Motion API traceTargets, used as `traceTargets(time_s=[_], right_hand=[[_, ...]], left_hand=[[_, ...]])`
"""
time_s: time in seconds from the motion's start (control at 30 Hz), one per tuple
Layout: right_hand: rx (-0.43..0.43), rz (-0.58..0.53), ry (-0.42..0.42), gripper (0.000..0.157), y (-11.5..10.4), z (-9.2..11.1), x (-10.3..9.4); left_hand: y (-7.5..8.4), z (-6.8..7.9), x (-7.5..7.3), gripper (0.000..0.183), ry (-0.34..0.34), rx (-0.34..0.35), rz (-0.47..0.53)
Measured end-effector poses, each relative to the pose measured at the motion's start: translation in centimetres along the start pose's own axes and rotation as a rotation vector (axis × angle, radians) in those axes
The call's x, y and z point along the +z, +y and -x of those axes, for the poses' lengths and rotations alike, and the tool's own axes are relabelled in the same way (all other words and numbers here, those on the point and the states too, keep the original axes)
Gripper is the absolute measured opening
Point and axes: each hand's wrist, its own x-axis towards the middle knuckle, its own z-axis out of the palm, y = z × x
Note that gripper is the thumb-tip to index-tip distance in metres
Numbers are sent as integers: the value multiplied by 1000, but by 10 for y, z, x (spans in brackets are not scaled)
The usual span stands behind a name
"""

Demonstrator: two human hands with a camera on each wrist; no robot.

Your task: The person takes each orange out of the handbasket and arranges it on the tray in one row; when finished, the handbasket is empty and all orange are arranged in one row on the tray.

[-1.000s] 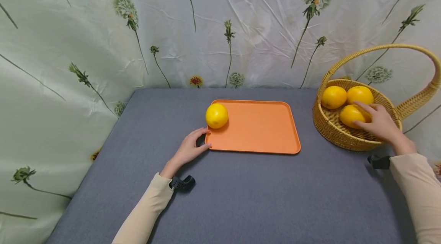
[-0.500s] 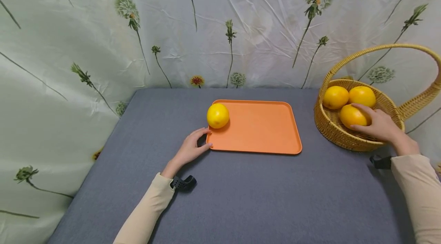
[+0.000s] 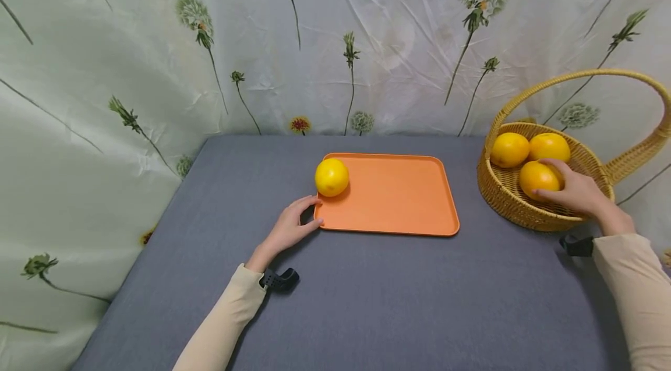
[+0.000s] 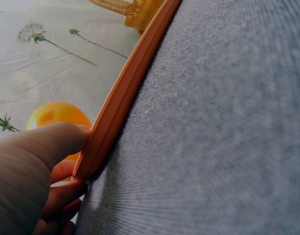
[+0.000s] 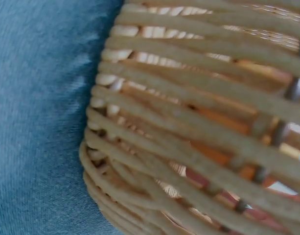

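My right hand [image 3: 576,189] reaches into a wicker basket [image 3: 516,215] at the right in the head view and grips an orange [image 3: 536,179]. Behind that fruit sit two more oranges, one on the left [image 3: 509,149] and one on the right [image 3: 549,147]. Basket weave [image 5: 189,127] fills most of the right wrist view and hides most of what lies inside. My left hand [image 3: 287,226] holds the near left corner of an orange tray [image 3: 398,193]; its thumb [image 4: 66,139] lies against the rim. Another orange [image 3: 332,177] rests at the tray's left end, beyond those fingers.
A grey cloth [image 3: 398,301] covers the table. Flower-printed curtain [image 3: 409,50] hangs behind and at the left. The basket's tall handle [image 3: 592,73] arches up over its opening. Each wrist wears a black band, seen on the left [image 3: 279,280] and right [image 3: 576,246].
The right hand's fingers and thumb have closed farther round the near orange, which has shifted slightly in the basket. The left hand stays at the tray corner.
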Motion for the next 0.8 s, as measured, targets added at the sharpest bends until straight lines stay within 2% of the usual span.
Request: traceTargets(time_s=[0.27, 0.47, 0.8], right_hand=[[-77, 24, 70, 72, -3, 0, 6], [-25, 3, 83, 72, -7, -3, 6], [10, -55, 146, 73, -19, -1, 8]], left_hand=[[-2, 3, 0, 48, 3, -7, 2], [-3, 3, 0, 48, 5, -17, 4], [0, 1, 0, 48, 3, -3, 0]])
